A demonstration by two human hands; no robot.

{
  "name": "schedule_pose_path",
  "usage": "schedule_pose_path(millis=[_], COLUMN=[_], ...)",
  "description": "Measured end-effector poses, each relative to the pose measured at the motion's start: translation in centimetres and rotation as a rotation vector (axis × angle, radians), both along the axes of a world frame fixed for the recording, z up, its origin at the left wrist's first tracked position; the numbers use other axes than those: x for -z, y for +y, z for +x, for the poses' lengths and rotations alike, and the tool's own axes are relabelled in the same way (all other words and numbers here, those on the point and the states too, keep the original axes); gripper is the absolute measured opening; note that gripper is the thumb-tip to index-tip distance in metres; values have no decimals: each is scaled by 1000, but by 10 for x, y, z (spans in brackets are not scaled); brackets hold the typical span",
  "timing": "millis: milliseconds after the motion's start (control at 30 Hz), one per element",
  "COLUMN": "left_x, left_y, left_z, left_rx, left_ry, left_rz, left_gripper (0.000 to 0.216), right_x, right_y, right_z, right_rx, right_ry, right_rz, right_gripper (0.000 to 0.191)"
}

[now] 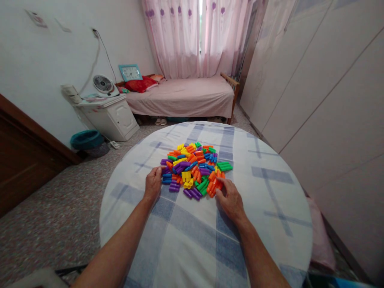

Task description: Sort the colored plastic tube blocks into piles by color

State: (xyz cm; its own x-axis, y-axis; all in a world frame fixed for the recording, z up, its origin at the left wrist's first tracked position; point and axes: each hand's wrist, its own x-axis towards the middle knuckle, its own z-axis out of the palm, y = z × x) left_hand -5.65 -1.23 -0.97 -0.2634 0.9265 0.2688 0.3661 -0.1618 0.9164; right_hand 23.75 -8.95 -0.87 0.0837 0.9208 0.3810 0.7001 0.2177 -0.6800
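A loose heap of plastic building pieces (186, 175) lies on the round table, in purple, orange, yellow, green and blue. Each piece looks like short tubes joined side by side. At the heap's left edge is my left hand (153, 185), its fingers curled together beside purple and blue pieces; what they hold, if anything, is hidden. My right hand (231, 199) is at the heap's right front, thumb and index finger apart, fingertips against an orange piece (211, 187). Purple pieces (192, 194) lie at the near edge, between the two hands.
A checked blue-and-white cloth covers the round table (264, 200). Beyond it stand a bed (183, 96) and a white cabinet (115, 120) with a fan (103, 85). A bin (88, 141) is on the floor at left; large pale panels (324, 92) run along the right.
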Motion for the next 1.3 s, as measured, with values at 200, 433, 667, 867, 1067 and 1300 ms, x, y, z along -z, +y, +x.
schedule_pose_path(millis=[200,433,667,867,1067,1300], left_x=[0,0,-5,-22,-21,-14], left_y=[3,4,1,-24,-54,-61], left_z=[1,3,4,28,70,77], left_rx=[-13,-10,-82,125,438,587], left_ry=[106,131,246,431,507,592], left_rz=[0,-1,266,615,617,545], left_gripper=[40,37,27,29,32,35], right_x=[-1,-4,-7,-13,-12,-12], right_y=[-1,-4,-5,-6,-6,-7], right_z=[-1,-4,2,-1,3,1], right_rx=[-66,34,25,73,32,17], right_ry=[-135,-113,59,122,137,328], right_rz=[8,-12,-92,-176,-150,-192], right_gripper=[49,42,27,31,30,31])
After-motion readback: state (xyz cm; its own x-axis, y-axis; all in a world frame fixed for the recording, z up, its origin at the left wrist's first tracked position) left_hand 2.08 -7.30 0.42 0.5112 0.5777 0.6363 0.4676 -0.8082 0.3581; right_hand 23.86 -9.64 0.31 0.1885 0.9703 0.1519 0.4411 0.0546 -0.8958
